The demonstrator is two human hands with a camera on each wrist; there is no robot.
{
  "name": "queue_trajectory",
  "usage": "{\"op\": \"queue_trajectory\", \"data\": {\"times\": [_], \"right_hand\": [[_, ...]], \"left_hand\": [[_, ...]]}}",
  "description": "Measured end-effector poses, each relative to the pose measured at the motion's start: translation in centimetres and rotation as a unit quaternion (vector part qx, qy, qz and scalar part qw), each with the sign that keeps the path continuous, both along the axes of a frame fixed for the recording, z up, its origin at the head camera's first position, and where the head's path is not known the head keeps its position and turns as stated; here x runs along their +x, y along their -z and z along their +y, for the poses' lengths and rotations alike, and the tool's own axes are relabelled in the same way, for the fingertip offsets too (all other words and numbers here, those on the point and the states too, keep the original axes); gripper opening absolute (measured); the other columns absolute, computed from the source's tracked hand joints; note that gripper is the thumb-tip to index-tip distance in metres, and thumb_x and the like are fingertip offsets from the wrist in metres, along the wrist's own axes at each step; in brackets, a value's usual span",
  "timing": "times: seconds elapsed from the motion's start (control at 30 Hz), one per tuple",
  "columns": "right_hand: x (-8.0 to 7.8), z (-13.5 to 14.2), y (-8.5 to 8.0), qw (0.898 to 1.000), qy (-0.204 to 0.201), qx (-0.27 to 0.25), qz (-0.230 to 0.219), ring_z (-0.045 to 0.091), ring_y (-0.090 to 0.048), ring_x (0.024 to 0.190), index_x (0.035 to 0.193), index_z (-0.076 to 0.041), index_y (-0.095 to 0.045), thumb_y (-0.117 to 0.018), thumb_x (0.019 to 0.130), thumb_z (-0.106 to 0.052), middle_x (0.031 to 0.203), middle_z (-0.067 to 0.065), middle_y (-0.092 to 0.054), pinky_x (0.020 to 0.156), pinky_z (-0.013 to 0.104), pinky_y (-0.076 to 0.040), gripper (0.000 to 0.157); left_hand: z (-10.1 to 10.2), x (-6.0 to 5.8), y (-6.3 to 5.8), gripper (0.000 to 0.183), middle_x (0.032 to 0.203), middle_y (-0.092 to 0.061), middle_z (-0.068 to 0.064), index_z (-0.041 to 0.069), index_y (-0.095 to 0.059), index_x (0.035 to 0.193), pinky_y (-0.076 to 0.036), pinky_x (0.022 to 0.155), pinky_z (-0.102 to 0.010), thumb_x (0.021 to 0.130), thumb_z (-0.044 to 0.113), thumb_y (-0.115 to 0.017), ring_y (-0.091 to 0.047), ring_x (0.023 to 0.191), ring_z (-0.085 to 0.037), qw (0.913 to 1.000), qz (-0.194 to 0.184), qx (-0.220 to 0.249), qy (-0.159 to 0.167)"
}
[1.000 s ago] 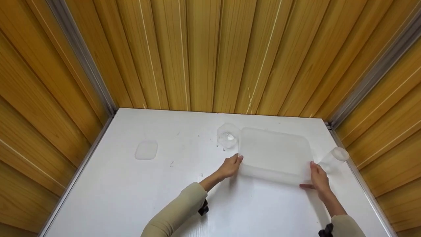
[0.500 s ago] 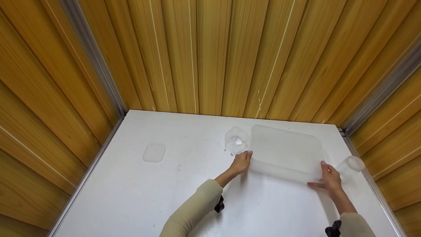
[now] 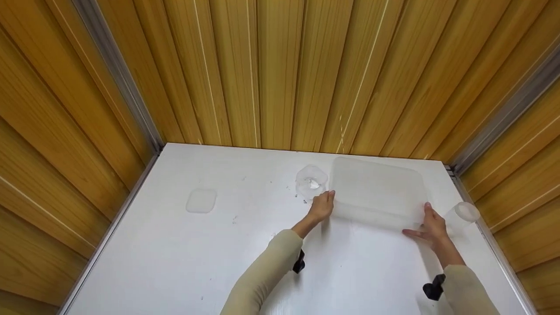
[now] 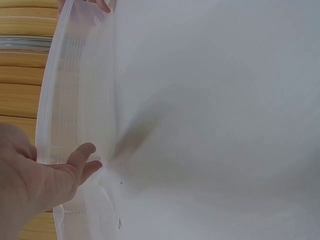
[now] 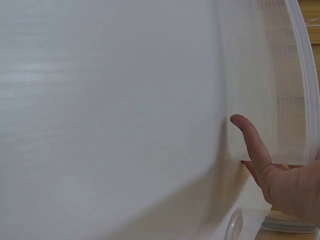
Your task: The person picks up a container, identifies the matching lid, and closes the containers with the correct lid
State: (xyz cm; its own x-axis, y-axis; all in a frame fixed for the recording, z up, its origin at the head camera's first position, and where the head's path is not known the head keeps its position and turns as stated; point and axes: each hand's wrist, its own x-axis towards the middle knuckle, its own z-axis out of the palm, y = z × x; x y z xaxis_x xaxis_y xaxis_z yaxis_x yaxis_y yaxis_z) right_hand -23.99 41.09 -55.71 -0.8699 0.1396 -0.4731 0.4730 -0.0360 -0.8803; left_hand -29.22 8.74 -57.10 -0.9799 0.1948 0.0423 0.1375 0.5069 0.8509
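Observation:
A large translucent rectangular plastic container lies on the right side of the white table, near its back edge. At its left front corner my left hand holds it. In the left wrist view that hand has its fingertips by the lower edge of the front wall. My right hand grips the right front corner, with the thumb at the rim and one finger stretched along the front wall. The right wrist view shows this hand from below the rim; some of its fingers are hidden behind the corner.
A clear many-sided bowl stands close to the container's left side. A clear cylindrical jar is just right of my right hand. Farther left lies a small translucent square piece. Wood-patterned walls enclose the table.
Both hands have shifted the container a little toward the back edge of the table. The bowl, the jar and the small square piece stay in place; the head view has swung slightly.

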Motion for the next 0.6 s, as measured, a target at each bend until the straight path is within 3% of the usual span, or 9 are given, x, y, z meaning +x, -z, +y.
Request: {"op": "queue_trajectory", "data": {"times": [0.07,0.17,0.27,0.33,0.4,0.47,0.53,0.6], "right_hand": [[0.4,0.0,-0.1,1.0,-0.006,-0.008,-0.009,0.045,0.018,0.154,0.157,-0.016,0.026,-0.014,0.104,-0.06,0.162,0.027,0.031,0.1,0.044,-0.056,0.08],[1.2,-0.4,-0.2,0.999,-0.027,0.011,-0.019,0.044,0.017,0.155,0.155,-0.008,0.028,-0.011,0.104,-0.059,0.162,0.029,0.028,0.116,0.045,-0.04,0.082],[2.6,-1.3,-0.4,0.998,-0.041,0.045,-0.026,0.047,0.01,0.155,0.151,0.001,0.032,-0.009,0.104,-0.058,0.162,0.034,0.021,0.125,0.047,-0.023,0.086],[3.6,-2.2,-0.6,0.997,-0.038,0.061,-0.019,0.049,0.006,0.155,0.148,0.004,0.036,-0.011,0.105,-0.057,0.162,0.037,0.019,0.127,0.048,-0.018,0.088],[4.6,-3.3,-0.8,0.997,-0.035,0.067,-0.014,0.048,-0.001,0.156,0.146,0.003,0.04,-0.014,0.106,-0.055,0.162,0.038,0.019,0.127,0.046,-0.022,0.089],[5.6,-4.7,-0.7,0.997,-0.035,0.065,-0.002,0.046,-0.017,0.155,0.149,0.003,0.037,-0.02,0.108,-0.05,0.163,0.039,0.011,0.121,0.041,-0.037,0.088],[6.4,-6.3,-0.4,0.996,-0.056,0.064,0.007,0.04,-0.041,0.145,0.155,0.006,0.025,-0.028,0.11,-0.043,0.163,0.04,-0.003,0.109,0.035,-0.051,0.084],[7.0,-7.9,-0.1,0.993,-0.093,0.067,0.021,0.03,-0.059,0.127,0.159,0.008,0.006,-0.036,0.111,-0.034,0.159,0.039,-0.023,0.095,0.031,-0.058,0.076]], "left_hand": [[0.1,0.0,0.0,0.042,0.07,-0.048,-0.004,-0.003,-0.064,0.089,-0.049,0.07,-0.038,0.111,0.021,-0.037,-0.052,0.072,-0.023,1.0,0.0,0.005,-0.006],[0.1,0.1,0.0,0.045,0.074,-0.055,-0.011,-0.005,-0.065,0.09,-0.051,0.075,-0.039,0.111,0.023,-0.036,-0.055,0.076,-0.025,0.9993,-0.02,0.024,-0.021],[0.1,0.5,0.1,0.049,0.084,-0.062,-0.013,-0.004,-0.068,0.1,-0.051,0.079,-0.036,0.112,0.03,-0.035,-0.054,0.081,-0.021,0.9946,-0.066,0.067,-0.044],[0.0,0.7,0.1,0.053,0.086,-0.061,-0.011,-0.005,-0.068,0.106,-0.049,0.078,-0.033,0.112,0.035,-0.033,-0.052,0.081,-0.018,0.9887,-0.1,0.102,-0.045],[-0.4,1.0,0.0,0.055,0.088,-0.062,-0.008,-0.005,-0.066,0.111,-0.049,0.077,-0.03,0.112,0.038,-0.032,-0.053,0.081,-0.015,0.9831,-0.125,0.129,-0.035],[-1.1,1.4,-0.1,0.053,0.089,-0.061,-0.008,-0.007,-0.065,0.115,-0.052,0.079,-0.028,0.111,0.037,-0.036,-0.059,0.085,-0.017,0.979,-0.139,0.148,-0.009],[-2.1,1.8,-0.1,0.046,0.099,-0.066,-0.011,-0.008,-0.064,0.122,-0.057,0.085,-0.028,0.11,0.031,-0.042,-0.066,0.095,-0.02,0.9767,-0.144,0.159,0.01],[-3.5,2.1,0.1,0.04,0.109,-0.069,-0.018,-0.009,-0.061,0.128,-0.06,0.087,-0.031,0.107,0.021,-0.048,-0.069,0.105,-0.028,0.9755,-0.139,0.17,0.006]]}}
